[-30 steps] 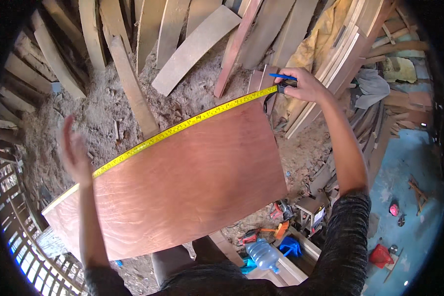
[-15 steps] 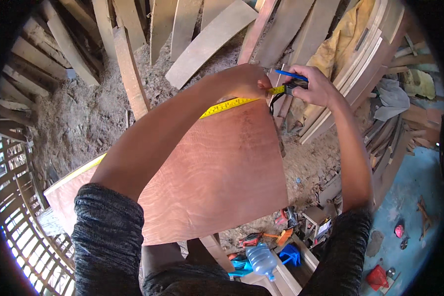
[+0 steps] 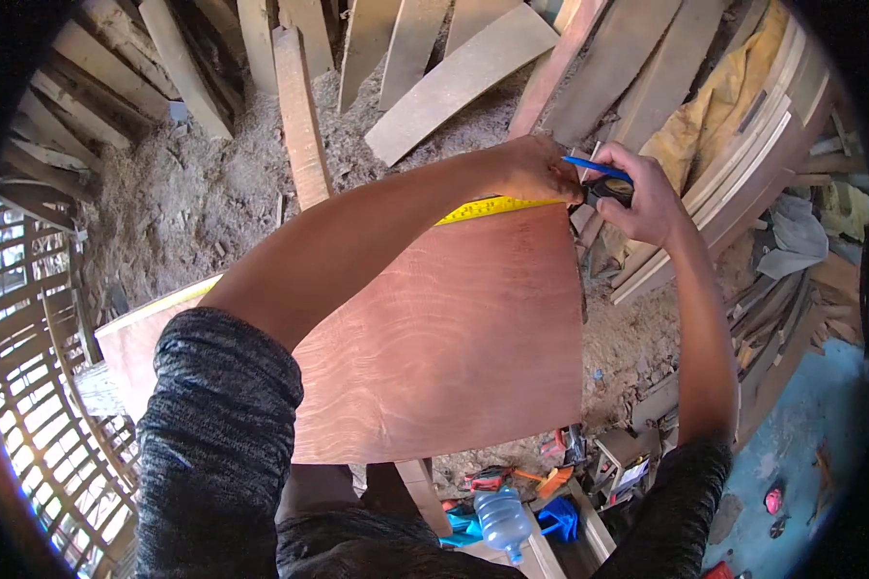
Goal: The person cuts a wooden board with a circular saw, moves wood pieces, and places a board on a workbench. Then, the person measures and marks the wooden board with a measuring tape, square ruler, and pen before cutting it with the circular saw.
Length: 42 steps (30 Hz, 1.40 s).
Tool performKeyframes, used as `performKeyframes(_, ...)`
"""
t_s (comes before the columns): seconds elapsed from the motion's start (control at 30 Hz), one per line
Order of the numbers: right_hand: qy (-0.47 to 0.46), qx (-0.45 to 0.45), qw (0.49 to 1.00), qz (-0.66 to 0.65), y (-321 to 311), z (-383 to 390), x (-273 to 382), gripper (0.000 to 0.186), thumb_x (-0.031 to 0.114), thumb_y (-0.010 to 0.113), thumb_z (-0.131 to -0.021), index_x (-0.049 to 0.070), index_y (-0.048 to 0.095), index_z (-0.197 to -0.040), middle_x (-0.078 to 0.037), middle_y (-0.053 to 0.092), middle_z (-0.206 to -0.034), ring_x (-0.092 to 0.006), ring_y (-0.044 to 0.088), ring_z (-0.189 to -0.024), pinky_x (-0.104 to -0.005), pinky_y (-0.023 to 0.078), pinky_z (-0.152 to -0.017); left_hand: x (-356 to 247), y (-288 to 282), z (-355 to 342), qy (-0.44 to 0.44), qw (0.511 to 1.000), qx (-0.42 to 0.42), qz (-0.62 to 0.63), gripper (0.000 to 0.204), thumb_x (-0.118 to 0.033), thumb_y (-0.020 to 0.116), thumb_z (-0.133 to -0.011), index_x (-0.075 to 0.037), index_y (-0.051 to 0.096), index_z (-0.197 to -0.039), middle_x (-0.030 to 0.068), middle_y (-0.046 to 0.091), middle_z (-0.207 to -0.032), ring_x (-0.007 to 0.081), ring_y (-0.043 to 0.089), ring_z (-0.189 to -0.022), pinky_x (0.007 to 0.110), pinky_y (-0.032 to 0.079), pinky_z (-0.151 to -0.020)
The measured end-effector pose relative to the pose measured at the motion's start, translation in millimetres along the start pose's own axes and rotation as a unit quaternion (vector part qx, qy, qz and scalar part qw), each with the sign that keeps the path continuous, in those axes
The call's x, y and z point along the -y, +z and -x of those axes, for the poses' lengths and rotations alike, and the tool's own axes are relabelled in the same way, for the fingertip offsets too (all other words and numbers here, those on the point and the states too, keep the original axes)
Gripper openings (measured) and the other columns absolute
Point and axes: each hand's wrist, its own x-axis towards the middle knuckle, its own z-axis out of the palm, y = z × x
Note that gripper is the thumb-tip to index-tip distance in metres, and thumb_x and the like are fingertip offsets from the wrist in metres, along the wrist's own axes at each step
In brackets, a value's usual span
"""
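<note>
A reddish-brown plywood sheet (image 3: 454, 347) lies in front of me, with the yellow blade of a tape measure (image 3: 492, 207) stretched along its far edge. My left hand (image 3: 539, 174) is closed on the blade at the sheet's far right corner; its fingertips are partly hidden. Just beyond that corner, my right hand (image 3: 647, 198) grips the dark tape measure case (image 3: 606, 193). A blue pen (image 3: 594, 166) is also held in my right hand, pointing toward the left one. My left forearm covers the middle of the blade.
Wooden planks (image 3: 459, 82) fan out at the far side over shavings-strewn ground (image 3: 188, 198). Stacked curved boards (image 3: 743, 164) and a yellow cloth (image 3: 710, 106) lie to the right. Nearer are a clear blue water jug (image 3: 502, 521) and several tools. A slatted wall (image 3: 39, 367) stands left.
The whole view has shifted, so the scene sits farther right. My hands are closer together; the short stretch of yellow blade seen between them before is now hidden.
</note>
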Motion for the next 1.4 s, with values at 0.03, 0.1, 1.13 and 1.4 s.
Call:
performKeyframes(0.03, -0.003, 0.002, 1.000, -0.002, 2.8, 1.0, 0.7, 0.034, 0.011, 0.069, -0.076, 0.001, 0.058, -0.105, -0.016, 0.068, -0.096, -0.0264, 0.068, -0.090, -0.0382, 0.052, -0.085, -2.0, -0.5, 1.8, 0.009, 1.000, -0.005, 0.015, 0.030, -0.036, 0.079, -0.087, -0.008, 0.079, -0.099, 0.0107, 0.075, -0.083, 0.0208, 0.068, -0.079, 0.039, 0.055, -0.078)
performKeyframes(0.1, 0.012, -0.026, 0.999, -0.018, 3.9, 4.5, 1.6, 0.034, 0.012, 0.071, -0.077, 0.001, 0.058, -0.107, -0.016, 0.068, -0.096, -0.0288, 0.068, -0.091, -0.0386, 0.052, -0.087, 5.6, 4.0, -1.9, 0.022, 0.999, -0.012, 0.034, 0.028, -0.033, 0.078, -0.087, -0.009, 0.080, -0.100, 0.0108, 0.076, -0.088, 0.0214, 0.070, -0.084, 0.038, 0.055, -0.081)
performKeyframes(1.13, 0.127, -0.262, 0.867, -0.404, 127.5, 38.1, 140.6, 0.046, 0.040, 0.054, -0.106, -0.002, 0.068, -0.120, -0.006, 0.067, -0.089, -0.0118, 0.058, -0.073, -0.0262, 0.045, -0.062, 35.4, 17.9, -15.9, 0.079, 0.995, -0.029, 0.059, 0.032, -0.040, 0.076, -0.083, -0.015, 0.081, -0.101, 0.0086, 0.078, -0.094, 0.0243, 0.073, -0.089, 0.039, 0.056, -0.083)
performKeyframes(1.4, 0.130, -0.193, 0.901, -0.367, 148.3, 20.3, 124.8, 0.019, 0.013, 0.071, -0.099, 0.000, 0.064, -0.111, -0.007, 0.071, -0.099, -0.0094, 0.066, -0.091, -0.0256, 0.053, -0.083, 27.4, 13.4, -14.1, 0.073, 0.996, -0.045, 0.012, 0.031, -0.043, 0.076, -0.081, -0.018, 0.081, -0.099, 0.0093, 0.078, -0.094, 0.0272, 0.073, -0.089, 0.042, 0.056, -0.082)
